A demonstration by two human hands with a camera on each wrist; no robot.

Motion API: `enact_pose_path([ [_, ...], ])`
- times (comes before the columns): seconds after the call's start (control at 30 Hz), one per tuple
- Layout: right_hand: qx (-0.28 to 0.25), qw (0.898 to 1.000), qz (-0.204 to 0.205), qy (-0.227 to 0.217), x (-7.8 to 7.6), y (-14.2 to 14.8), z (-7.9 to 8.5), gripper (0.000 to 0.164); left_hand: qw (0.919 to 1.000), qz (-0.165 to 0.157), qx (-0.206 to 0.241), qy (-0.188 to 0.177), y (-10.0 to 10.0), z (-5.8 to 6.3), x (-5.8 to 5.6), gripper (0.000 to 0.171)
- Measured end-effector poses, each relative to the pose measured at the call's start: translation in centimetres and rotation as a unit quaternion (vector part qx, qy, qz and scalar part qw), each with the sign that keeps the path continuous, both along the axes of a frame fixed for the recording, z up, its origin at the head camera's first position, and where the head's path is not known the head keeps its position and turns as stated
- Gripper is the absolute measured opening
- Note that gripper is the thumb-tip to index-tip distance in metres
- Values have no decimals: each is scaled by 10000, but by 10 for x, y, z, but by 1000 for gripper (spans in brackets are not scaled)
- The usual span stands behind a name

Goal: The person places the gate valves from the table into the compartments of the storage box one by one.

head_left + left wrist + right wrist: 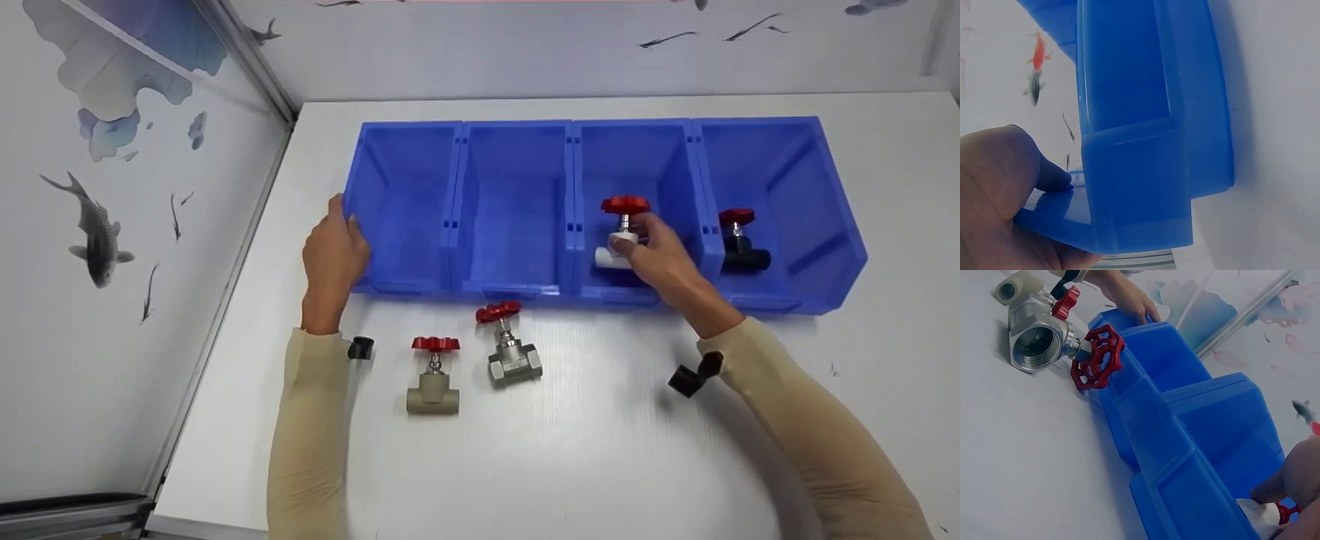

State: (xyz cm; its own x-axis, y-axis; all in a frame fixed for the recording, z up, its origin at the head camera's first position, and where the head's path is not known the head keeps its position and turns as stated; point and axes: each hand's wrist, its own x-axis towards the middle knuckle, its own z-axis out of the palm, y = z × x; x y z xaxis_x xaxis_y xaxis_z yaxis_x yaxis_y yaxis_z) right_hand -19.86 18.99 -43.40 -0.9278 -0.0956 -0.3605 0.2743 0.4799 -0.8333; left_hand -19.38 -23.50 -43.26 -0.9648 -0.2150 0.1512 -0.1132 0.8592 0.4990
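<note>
Right hand (664, 255) clamped on the white valve (613, 258), thumb and fingers pinching its body below the red handwheel (625, 204). Valve sits inside the third blue bin (634, 154), counting from the person's left; whether its underside touches the bin floor, cannot tell. Wheel uppermost, stem roughly upright; long axis of the pipe body runs left to right, across the bin's depth. Hand comes in from the valve's right side and over the front wall, so the white body shows mostly left of the thumb.

Left hand (334, 251) well apart from the valve, gripping the outer edge of the leftmost blue bin (416, 161), thumb on one side of the rim, fingers on the other.

Close about: black valve (746, 259) with red wheel in the rightmost blue bin (761, 154), just right of the working hand. On the white table (585, 450), left of that hand and nearer the person: metal valve (514, 363), tilted, wheel by the bins' front edge; beige valve (433, 394) further left, pipe body crosswise.

Brands, labels, writing: none legible in any view
</note>
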Motion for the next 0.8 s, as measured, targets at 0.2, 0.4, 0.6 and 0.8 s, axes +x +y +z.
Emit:
enact_pose_path([
  [0.2, 1, 9998, 25, 210, -1, -2, -3, 57, 10000, -21, -51, -6, 0, 0, 0, 45],
  [0.4, 48, 9998, 27, 188, -1, -2, -4, 58, 10000, -6, -38, -48, 0, 0, 0, 46],
  [0.6, 78, 9999, 43, 123, -1, -3, -3, 59, 9999, 15, -33, -98, 0, 1, 0, 46],
  [0.8, 105, 9999, 70, 63, -3, -3, -4, 60, 9999, 15, 4, -157, 0, 1, 0, 46],
])
